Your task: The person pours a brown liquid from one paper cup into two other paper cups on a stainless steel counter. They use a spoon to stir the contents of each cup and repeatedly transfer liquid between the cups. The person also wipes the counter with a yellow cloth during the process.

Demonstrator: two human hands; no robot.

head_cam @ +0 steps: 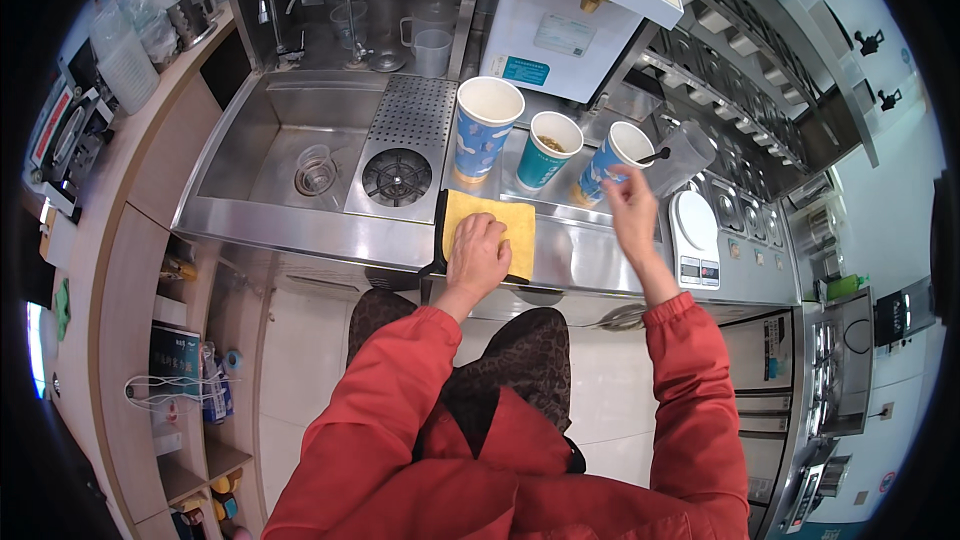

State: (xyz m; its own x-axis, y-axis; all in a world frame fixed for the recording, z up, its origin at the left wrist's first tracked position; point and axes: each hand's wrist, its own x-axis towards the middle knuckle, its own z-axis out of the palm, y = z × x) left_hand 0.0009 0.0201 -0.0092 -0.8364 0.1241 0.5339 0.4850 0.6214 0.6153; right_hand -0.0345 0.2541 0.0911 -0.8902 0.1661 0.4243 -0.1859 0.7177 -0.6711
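Observation:
My left hand (479,253) rests palm down on a folded yellow cloth (521,229) at the front edge of the steel counter. Part of a black mat (440,229) shows beneath the cloth. My right hand (634,210) is raised with bent fingers in front of a blue patterned paper cup (598,172); whether they touch it is unclear. A black-tipped utensil (655,156) projects at that cup's rim. To its left stand a teal paper cup (541,165) with brownish contents and a taller blue paper cup (480,139). All three cups are upright.
A steel sink (300,142) and a round cup rinser (397,177) lie to the left. Behind the cups stands a white dispenser (562,37). A clear plastic jug (681,157) and a white digital scale (696,232) are at the right. Wooden shelving (135,255) borders the left side.

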